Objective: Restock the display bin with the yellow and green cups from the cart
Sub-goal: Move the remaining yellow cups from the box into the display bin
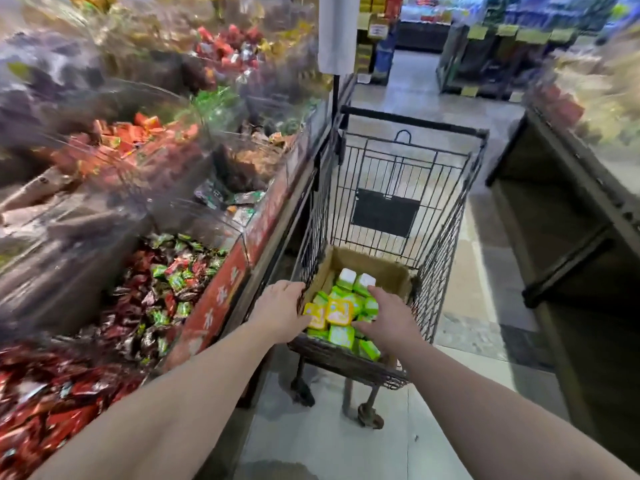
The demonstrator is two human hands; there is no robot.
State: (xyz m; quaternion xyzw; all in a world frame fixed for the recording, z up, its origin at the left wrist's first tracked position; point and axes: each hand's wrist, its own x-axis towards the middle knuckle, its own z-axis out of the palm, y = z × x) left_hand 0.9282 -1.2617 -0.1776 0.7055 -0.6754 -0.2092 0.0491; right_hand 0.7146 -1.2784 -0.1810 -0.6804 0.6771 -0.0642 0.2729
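Several yellow and green cups (341,311) lie heaped in an open cardboard box (367,263) at the near end of a black wire cart (446,237). Two of the cups at the back show white lids (356,280). My left hand (278,310) reaches down at the box's left wall, its thumb beside a yellow cup (315,317); its fingertips are hidden. My right hand (389,315) lies spread over the green cups on the right side of the heap, with fingers fairly straight and thumb near the middle yellow cup.
Clear-walled display bins (166,289) full of wrapped sweets run along the left, with a red front strip (221,296) touching the cart's side. A dark shelf unit (571,237) stands on the right. The tiled aisle floor (415,88) runs ahead past the cart.
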